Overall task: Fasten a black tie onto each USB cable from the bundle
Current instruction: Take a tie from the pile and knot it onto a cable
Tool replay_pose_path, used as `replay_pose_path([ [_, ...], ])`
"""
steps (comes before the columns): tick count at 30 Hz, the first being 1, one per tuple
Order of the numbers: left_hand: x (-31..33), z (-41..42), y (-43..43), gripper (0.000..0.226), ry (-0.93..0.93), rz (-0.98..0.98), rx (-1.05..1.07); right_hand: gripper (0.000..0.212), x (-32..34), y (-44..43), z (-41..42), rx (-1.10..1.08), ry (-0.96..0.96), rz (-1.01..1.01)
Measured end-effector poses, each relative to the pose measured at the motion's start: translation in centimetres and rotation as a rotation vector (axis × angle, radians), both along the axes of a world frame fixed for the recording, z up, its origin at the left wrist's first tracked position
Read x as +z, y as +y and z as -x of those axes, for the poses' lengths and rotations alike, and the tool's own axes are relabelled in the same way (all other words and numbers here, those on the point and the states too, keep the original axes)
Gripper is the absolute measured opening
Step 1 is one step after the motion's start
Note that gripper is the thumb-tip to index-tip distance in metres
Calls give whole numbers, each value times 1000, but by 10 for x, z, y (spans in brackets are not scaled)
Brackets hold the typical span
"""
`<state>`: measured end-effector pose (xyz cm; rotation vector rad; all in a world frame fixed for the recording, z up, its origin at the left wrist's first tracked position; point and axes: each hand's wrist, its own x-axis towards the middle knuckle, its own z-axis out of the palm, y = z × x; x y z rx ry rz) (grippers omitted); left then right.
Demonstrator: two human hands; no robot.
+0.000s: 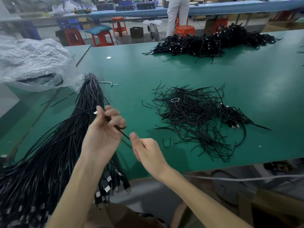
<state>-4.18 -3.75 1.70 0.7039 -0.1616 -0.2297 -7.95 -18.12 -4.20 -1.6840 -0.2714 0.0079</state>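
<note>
I am pinching the near, lower-right end of the black tie (pixel 123 133) in my right hand (pixel 145 151), its length slanting up-left into my left hand (pixel 105 129), fingers curling round it, above the USB cable bundle (pixel 62 139), loose ties (pixel 194 122) lying farther right on the green table (pixel 164 71).

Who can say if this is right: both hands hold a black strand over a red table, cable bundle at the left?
No: the head view shows a green table, not red. Left hand and right hand hold the black strand; cable bundle at left.
</note>
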Motion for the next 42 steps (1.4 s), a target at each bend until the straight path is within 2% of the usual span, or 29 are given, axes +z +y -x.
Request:
replay_pose_path([
  [2, 11, 6, 9, 42, 5, 10, -86, 65, -3, -7, -8, -129, -4, 24],
  [3, 15, 10, 14, 45, -25, -78, -149, 64, -3, -11, -13, -194, -5, 41],
  [4, 18, 14, 17, 48, -84, -238, -223, 64, -1, -14, -20, -250, -1, 62],
  [6, 18, 21, 18, 53, -261, -728, -359, 66, 7, -18, -33, -320, 6, 101],
  [8, 13, 25, 8, 59, -346, -1160, -428, 66, 17, -16, -41, -306, -26, 137],
  [9, 11, 25, 2, 60, -357, -1289, -404, 66, 21, -13, -42, -280, -51, 141],
  [11, 5, 23, -7, 51, -390, -1410, -297, 69, 29, -8, -40, -246, -92, 119],
  [13, -3, 18, -10, 49, -359, -1353, -181, 72, 35, -6, -37, -244, -110, 93],
  [16, -14, 12, -4, 59, -295, -1178, 67, 71, 36, -6, -30, -220, -127, -11],
  [18, -18, 11, -5, 59, -242, -983, 212, 68, 32, -1, -24, -187, -120, -47],
  [22, -9, 8, -11, 59, -34, -259, 154, 68, 11, 11, -15, -155, -57, -39],
  [25, 5, 14, -2, 42, 15, 23, 16, 65, -2, 5, -23, -228, -19, 9],
  [27, 10, 19, 9, 45, -41, -43, -80, 65, -4, -2, -30, -286, -25, 46],
  [28, 13, 21, 15, 48, -92, -185, -131, 66, -3, -6, -35, -314, -33, 54],
  [31, 12, 29, 15, 59, -309, -929, -299, 64, 13, -8, -45, -337, -104, 68],
  [33, 7, 32, 5, 62, -337, -1191, -364, 64, 24, -3, -48, -314, -196, 129],
  [35, -1, 32, -4, 56, -383, -1280, -269, 65, 31, 2, -47, -271, -287, 183],
  [37, -10, 27, -5, 53, -352, -1284, -121, 68, 35, 2, -45, -259, -325, 199],
  [40, -20, 23, -1, 61, -298, -1139, 36, 67, 37, -1, -40, -239, -330, 182],
  [42, -22, 24, -3, 60, -275, -990, 103, 58, 35, 2, -32, -213, -333, 139],
])
